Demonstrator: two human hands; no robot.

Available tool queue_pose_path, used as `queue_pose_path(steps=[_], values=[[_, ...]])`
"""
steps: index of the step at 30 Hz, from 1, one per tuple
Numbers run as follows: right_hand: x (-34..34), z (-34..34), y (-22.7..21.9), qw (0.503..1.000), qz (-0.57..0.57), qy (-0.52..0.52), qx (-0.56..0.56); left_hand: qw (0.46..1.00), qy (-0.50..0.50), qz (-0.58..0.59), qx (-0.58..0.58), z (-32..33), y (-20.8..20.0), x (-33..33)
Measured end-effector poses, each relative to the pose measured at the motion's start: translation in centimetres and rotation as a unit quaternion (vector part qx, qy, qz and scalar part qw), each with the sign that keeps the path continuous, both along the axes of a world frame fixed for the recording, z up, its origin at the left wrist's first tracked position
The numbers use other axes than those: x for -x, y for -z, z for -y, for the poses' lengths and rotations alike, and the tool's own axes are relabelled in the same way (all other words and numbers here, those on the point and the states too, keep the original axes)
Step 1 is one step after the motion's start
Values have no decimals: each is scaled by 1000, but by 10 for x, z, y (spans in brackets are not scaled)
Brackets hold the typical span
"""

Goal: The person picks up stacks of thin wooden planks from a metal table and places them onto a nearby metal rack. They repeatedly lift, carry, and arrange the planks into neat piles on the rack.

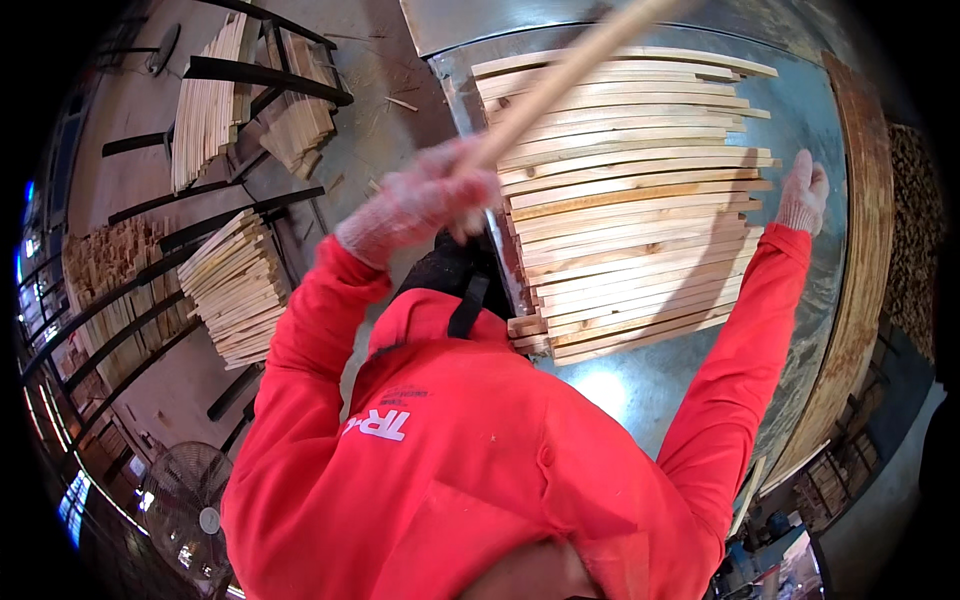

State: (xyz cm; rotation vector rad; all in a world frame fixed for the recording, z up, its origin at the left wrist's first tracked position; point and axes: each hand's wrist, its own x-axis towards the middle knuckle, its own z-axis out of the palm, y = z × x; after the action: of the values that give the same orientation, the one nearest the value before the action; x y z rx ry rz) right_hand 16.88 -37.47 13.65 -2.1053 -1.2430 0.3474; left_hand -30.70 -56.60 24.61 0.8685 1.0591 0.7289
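One pale wooden stick (560, 82) is clamped in my gloved left hand (425, 195), raised at a slant over the left and far part of a row of slats (640, 200). That single row lies on one metal table (620, 390) in front of me; there are well over a dozen slats side by side, too tightly set for an exact count, their right ends uneven. My right hand (803, 185), gloved too, is just beyond those right ends; I cannot tell whether its fingers are apart or together, or whether it touches the table. One brown board (865, 250) borders the table on the right. To my left I count at least four stacks of wood (235, 290) among black bars (270, 80), and nearer me one round fan (195, 510).
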Motion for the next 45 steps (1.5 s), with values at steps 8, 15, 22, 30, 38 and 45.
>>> queue_pose_path(steps=[8,15,22,30,38,45], values=[[0,7,23,991,104,-9,78,670,23,-655,-348,-164,19,119],[5,-4,42,982,133,7,137,742,221,-581,-249,-229,83,57],[11,-13,38,985,48,-62,156,800,287,-499,-172,-231,99,40],[-1,-27,57,988,45,-91,113,819,-248,-381,-351,-126,110,53],[-8,-31,64,987,-40,-107,114,941,-264,-209,-23,18,125,-50],[17,-28,42,969,16,-146,197,936,-216,-277,15,23,105,-48]])
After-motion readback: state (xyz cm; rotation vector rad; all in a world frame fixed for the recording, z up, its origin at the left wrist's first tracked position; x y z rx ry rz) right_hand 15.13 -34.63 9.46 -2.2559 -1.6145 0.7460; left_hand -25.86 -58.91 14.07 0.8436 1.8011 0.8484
